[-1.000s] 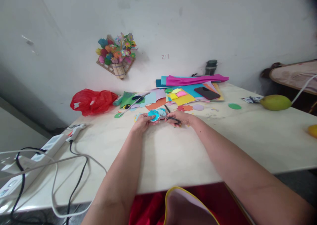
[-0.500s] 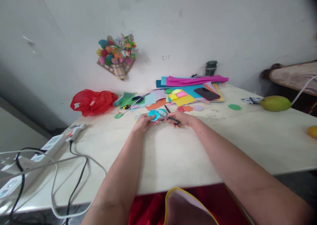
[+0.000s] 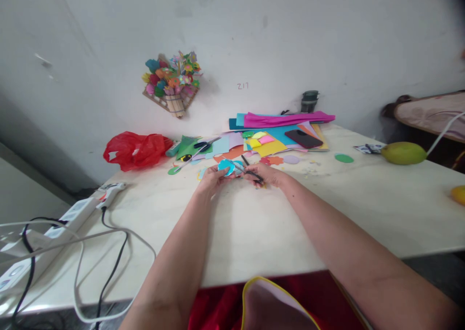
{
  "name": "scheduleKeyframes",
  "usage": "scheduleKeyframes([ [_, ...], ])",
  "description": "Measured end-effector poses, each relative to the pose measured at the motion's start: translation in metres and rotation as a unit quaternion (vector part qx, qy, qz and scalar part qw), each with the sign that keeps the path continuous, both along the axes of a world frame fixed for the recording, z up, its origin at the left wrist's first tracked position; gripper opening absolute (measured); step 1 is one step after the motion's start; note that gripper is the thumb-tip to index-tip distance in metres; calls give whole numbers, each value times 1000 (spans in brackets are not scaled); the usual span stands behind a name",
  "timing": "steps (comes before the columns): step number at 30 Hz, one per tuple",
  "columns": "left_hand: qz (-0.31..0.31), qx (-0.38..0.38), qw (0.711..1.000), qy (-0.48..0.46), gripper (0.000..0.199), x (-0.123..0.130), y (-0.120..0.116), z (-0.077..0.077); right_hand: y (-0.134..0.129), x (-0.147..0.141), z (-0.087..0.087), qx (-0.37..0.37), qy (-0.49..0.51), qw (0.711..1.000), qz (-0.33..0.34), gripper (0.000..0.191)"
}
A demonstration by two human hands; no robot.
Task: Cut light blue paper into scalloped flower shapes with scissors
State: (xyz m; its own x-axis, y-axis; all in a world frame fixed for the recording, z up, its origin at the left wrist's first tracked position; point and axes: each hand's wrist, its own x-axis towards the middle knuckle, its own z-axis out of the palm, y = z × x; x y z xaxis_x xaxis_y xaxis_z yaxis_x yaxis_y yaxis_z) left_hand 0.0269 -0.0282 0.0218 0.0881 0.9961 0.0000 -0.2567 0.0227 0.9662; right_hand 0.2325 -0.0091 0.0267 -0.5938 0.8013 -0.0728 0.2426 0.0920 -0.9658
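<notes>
Near the middle of the white table, my left hand [image 3: 212,179] pinches a bright blue paper piece [image 3: 225,166] with a scalloped edge. My right hand [image 3: 267,174] is wrapped round black-handled scissors [image 3: 256,176], whose blades point left and touch or nearly touch the blue paper. Just behind my right hand lies a dark, thin object [image 3: 245,160]. Red-orange flower-shaped paper [image 3: 275,160] and a lilac paper oval [image 3: 291,159] lie beyond it, with small paper scraps [image 3: 310,167] to the right.
Coloured sheets [image 3: 272,146], a phone [image 3: 303,138] and a second pair of scissors [image 3: 203,146] lie at the back. A red plastic bag [image 3: 134,149] is back left, power strips [image 3: 78,213] and cables left, a green-yellow fruit [image 3: 404,153] right.
The blue paper has turned slightly in my left hand, and the scissors have shifted a little with my right hand. Both hands keep their hold.
</notes>
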Motion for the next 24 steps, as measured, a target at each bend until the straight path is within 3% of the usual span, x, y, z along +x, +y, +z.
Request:
scheduleKeyframes([
  [17, -17, -37, 998, -49, 4, 2, 2, -3, -1, 2, 4, 0, 5, 1000, -7, 17],
  [24, 10, -55, 995, -80, 5, 12, 1, -1, 12, 2, -11, -17, 60, 998, 4, 21],
])
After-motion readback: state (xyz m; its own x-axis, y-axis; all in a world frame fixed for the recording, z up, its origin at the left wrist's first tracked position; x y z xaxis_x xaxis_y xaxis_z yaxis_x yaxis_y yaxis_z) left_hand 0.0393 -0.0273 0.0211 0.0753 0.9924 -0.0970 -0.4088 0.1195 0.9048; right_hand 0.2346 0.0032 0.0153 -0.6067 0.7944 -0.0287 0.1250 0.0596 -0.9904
